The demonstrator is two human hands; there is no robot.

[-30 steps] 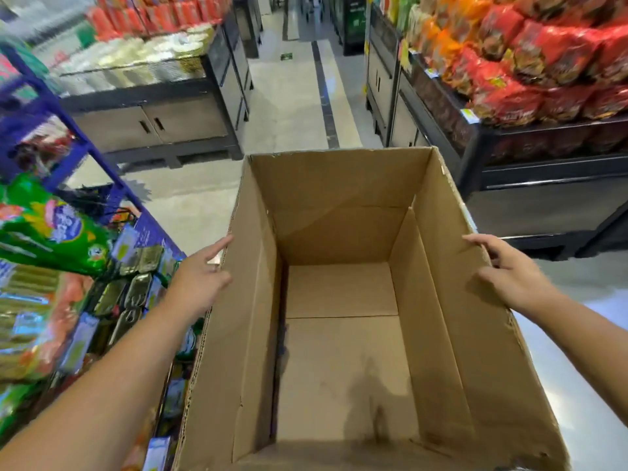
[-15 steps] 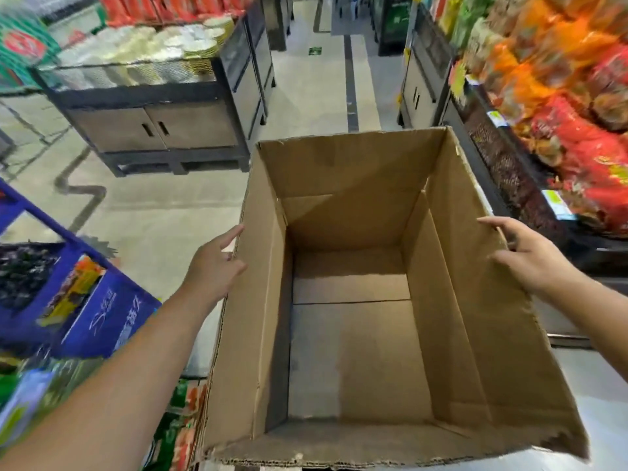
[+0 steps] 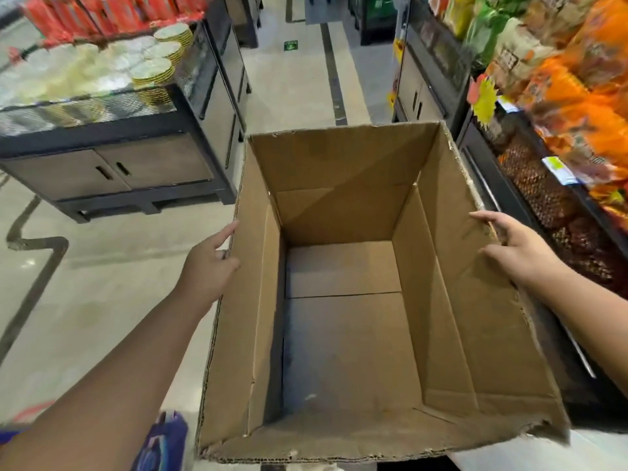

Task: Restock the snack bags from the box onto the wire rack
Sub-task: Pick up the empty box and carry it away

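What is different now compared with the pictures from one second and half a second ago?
The person carrying the cardboard box has turned away from the blue rack of snack bags: it filled the left side before, and only a blue corner shows now. The aisle floor fills the left instead. Unchanged: the left hand and right hand grip the box's side walls, and the box is empty.

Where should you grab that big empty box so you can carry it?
Probably by its two long side walls, one hand from each side, as here: the left hand and the right hand press the open brown cardboard box near its top edges. It looks too wide for one hand.
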